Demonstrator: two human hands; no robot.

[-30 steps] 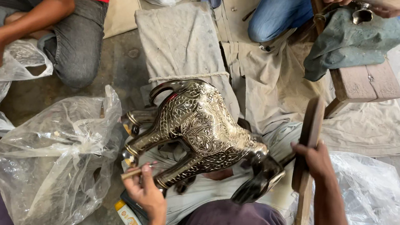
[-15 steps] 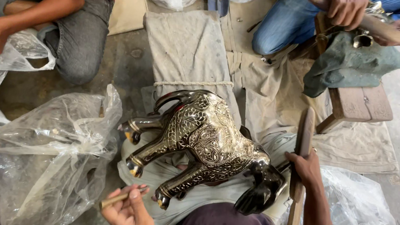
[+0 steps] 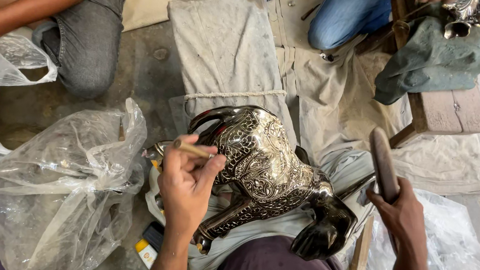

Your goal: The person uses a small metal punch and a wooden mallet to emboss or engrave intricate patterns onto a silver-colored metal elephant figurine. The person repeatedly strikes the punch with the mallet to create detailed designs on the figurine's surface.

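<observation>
Figure: a dark, shiny metal animal figure with fine silver engraved patterns [image 3: 266, 167] lies on its side over a pale cloth on the person's lap, at the bottom middle of the view.
Long axis: it runs from upper left to lower right; the plain black head end points to the lower right, the legs point to the lower left.
Left hand: the left hand [image 3: 185, 185] is closed around a thin wooden-handled engraving tool [image 3: 192, 148], whose tip touches the flank of the figure.
Right hand: the right hand [image 3: 402, 215] is clenched on a flat dark wooden mallet [image 3: 384, 163], held upright, apart from the figure.
Near: a crumpled clear plastic bag [image 3: 59, 188] lies just left of the figure.
Others: 2 persons sit at the top edge.
</observation>
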